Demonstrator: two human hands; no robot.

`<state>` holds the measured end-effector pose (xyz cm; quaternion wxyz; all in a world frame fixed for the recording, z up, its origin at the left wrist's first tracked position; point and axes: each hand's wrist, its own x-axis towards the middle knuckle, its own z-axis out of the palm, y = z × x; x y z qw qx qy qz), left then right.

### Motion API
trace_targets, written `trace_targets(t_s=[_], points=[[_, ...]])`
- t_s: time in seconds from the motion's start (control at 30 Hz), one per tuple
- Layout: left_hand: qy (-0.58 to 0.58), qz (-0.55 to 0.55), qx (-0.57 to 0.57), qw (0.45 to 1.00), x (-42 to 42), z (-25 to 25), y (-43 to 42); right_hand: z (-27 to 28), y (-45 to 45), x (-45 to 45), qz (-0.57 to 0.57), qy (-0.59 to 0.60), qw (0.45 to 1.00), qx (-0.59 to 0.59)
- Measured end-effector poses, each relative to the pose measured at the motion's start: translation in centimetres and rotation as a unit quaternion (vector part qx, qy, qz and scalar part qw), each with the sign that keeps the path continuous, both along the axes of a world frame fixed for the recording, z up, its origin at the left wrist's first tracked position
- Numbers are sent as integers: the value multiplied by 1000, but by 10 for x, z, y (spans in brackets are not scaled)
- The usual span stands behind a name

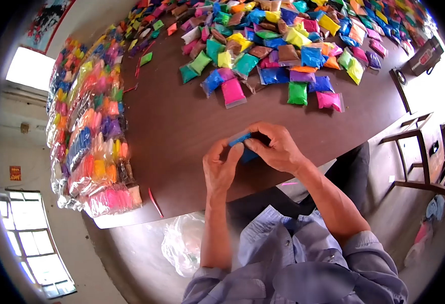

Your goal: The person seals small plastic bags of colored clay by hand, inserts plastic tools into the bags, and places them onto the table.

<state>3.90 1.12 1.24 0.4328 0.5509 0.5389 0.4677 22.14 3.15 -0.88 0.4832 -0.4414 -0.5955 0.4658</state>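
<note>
Near the front edge of the brown table, both my hands grip a small blue packet (249,154). My left hand (221,164) pinches its left side, thumb on top. From the right, my right hand (275,149) holds the upper edge between thumb and curled fingers. The packet's clear top strip shows between the two thumbs, and parts of it are hidden by my fingers. Ahead of my hands lie loose colored packets, the nearest being a pink packet (232,92), a green packet (297,93) and another pink packet (329,101).
A large heap of colored packets (283,40) covers the far side of the brown table (177,116). Clear bags of bundled packets (101,167) are stacked along the left edge. A red strip (155,202) lies at front left. A wooden chair (420,152) stands right; a plastic bag (184,243) is below.
</note>
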Motion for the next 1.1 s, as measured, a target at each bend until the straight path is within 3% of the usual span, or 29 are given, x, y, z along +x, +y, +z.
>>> trace_targets(t_s=[0.33,0.43,0.93,1.0,1.1], points=[[19,10,22,1000,-2,-10,3,13,2,2,8,-19,1000,-19],[-1,13,-27,1000,2,-1,2,6,4,1,-3,-13,1000,11],[13,53,24,998,2,-9,6,6,5,-1,-11,-21,997,67],[84,-5,24,996,0,-7,5,7,4,0,-18,26,999,-4],[95,4,20,995,7,-2,3,5,6,1,-19,18,999,35]])
